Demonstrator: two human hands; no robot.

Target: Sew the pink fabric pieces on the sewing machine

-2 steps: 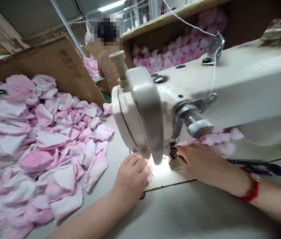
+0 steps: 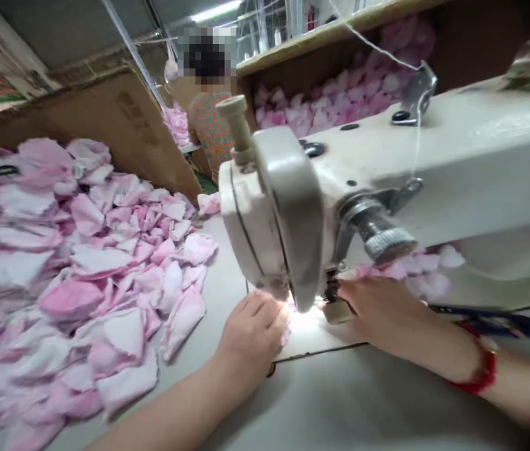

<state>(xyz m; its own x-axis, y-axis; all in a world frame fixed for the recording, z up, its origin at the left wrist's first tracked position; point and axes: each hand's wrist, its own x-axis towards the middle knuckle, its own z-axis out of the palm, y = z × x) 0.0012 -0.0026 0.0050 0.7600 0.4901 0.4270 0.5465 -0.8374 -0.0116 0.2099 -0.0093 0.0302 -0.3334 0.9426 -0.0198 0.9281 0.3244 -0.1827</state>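
Observation:
A white sewing machine (image 2: 288, 207) stands before me, its lamp lighting the needle area. My left hand (image 2: 253, 332) rests on the bed left of the needle, its fingers bent and closed on a small pink fabric piece (image 2: 285, 335), most of it hidden under them. To the right of the needle, my right hand (image 2: 382, 313), with a red bracelet (image 2: 483, 371) at the wrist, reaches in beside the presser foot parts (image 2: 333, 294). Its thumb and fingers look closed together; the fingertips are hidden, and what they hold cannot be made out.
A big heap of pink and white fabric pieces (image 2: 91, 288) covers the table's left side, backed by a cardboard panel (image 2: 81, 125). Dark-handled snips (image 2: 504, 322) lie behind my right wrist, near more pink pieces (image 2: 425, 269). Another person (image 2: 213, 125) is farther back.
The whole view has shifted slightly, so the machine and hands appear a little farther right. Both hands keep nearly the same place at the machine.

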